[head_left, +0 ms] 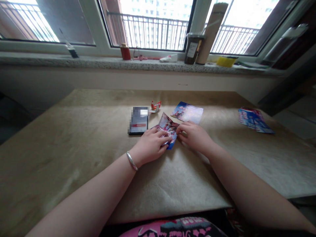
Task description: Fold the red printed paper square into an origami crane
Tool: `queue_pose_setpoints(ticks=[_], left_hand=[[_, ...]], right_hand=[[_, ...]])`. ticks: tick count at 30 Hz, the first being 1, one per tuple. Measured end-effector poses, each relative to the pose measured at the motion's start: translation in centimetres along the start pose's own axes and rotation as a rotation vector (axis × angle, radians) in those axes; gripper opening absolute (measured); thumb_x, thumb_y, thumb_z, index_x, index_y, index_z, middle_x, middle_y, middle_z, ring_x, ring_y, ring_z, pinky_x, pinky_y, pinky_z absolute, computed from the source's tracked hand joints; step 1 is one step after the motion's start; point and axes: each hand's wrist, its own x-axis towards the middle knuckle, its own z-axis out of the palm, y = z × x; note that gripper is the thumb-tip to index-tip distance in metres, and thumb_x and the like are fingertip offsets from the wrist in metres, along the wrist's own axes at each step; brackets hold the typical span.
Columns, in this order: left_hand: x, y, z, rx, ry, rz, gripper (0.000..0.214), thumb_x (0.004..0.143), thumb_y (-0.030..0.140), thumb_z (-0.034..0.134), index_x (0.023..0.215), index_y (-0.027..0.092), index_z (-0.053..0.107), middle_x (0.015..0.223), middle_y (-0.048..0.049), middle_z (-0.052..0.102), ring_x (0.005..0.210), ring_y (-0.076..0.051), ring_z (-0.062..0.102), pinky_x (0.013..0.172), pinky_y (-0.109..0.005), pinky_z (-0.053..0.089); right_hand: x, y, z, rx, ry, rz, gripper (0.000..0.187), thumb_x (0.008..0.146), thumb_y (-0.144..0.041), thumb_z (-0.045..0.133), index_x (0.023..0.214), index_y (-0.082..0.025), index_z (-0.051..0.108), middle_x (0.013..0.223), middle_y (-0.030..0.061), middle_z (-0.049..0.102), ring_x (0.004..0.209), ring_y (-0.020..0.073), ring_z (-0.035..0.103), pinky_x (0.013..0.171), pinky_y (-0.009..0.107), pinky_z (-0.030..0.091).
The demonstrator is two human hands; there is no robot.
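Note:
A small printed paper sheet [167, 125], pink and blue, lies on the tan table [74, 144] in the middle. My left hand [150, 146], with a silver bangle on its wrist, presses down on the sheet's near left part. My right hand [195, 135] pinches the sheet's right edge with its fingertips. The sheet looks partly folded, and its near part is hidden under my fingers.
A dark phone [138, 120] lies just left of the sheet. A small red folded paper piece [155, 106] and another printed sheet [187, 112] lie behind it. More printed sheets [254, 120] lie far right. The windowsill [98, 62] holds a red cup, a jar and a cardboard tube.

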Motion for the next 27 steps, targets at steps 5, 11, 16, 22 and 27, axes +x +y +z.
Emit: queue_pose_setpoints(ticks=[5, 11, 16, 22, 27], left_hand=[[-0.2, -0.1, 0.4, -0.053, 0.018, 0.005, 0.029, 0.089, 0.03, 0.044, 0.112, 0.029, 0.061, 0.116, -0.0011, 0.059, 0.107, -0.023, 0.049, 0.098, -0.042, 0.036], [0.0, -0.2, 0.4, -0.108, 0.021, 0.02, 0.029, 0.088, 0.029, 0.045, 0.111, 0.027, 0.062, 0.113, -0.0027, 0.059, 0.107, -0.022, 0.05, 0.104, -0.043, 0.032], [0.1, -0.3, 0.5, -0.182, 0.023, 0.026, 0.028, 0.086, 0.027, 0.049, 0.112, 0.027, 0.062, 0.112, -0.0038, 0.059, 0.108, -0.021, 0.05, 0.104, -0.042, 0.032], [0.1, -0.4, 0.6, -0.216, 0.018, 0.051, 0.028, 0.085, 0.026, 0.05, 0.11, 0.028, 0.063, 0.112, -0.0038, 0.059, 0.107, -0.021, 0.05, 0.102, -0.042, 0.033], [0.0, -0.2, 0.3, -0.196, -0.012, 0.074, 0.03, 0.084, 0.026, 0.051, 0.112, 0.031, 0.062, 0.117, -0.0024, 0.058, 0.109, -0.022, 0.048, 0.103, -0.046, 0.029]], right_hand=[[0.0, 0.1, 0.2, 0.044, 0.02, 0.028, 0.012, 0.077, -0.016, 0.056, 0.083, -0.02, 0.065, 0.09, 0.0047, 0.066, 0.089, 0.02, 0.057, 0.082, 0.032, 0.045], [0.0, 0.4, 0.5, 0.079, 0.057, 0.011, 0.013, 0.077, -0.016, 0.055, 0.081, -0.021, 0.066, 0.089, 0.0054, 0.065, 0.088, 0.0197, 0.056, 0.083, 0.033, 0.046], [0.0, 0.6, 0.6, 0.099, 0.085, 0.008, 0.014, 0.078, -0.016, 0.054, 0.081, -0.022, 0.068, 0.09, 0.0051, 0.064, 0.09, 0.0195, 0.056, 0.086, 0.034, 0.045], [-0.1, 0.9, 1.1, 0.1, 0.178, 0.058, 0.011, 0.077, -0.019, 0.059, 0.079, -0.022, 0.069, 0.109, 0.0077, 0.059, 0.107, 0.0235, 0.05, 0.095, 0.042, 0.041], [0.0, 1.2, 1.7, 0.194, 0.19, 0.123, 0.01, 0.077, -0.018, 0.058, 0.08, -0.021, 0.068, 0.117, 0.0096, 0.056, 0.11, 0.0229, 0.052, 0.098, 0.043, 0.041]])
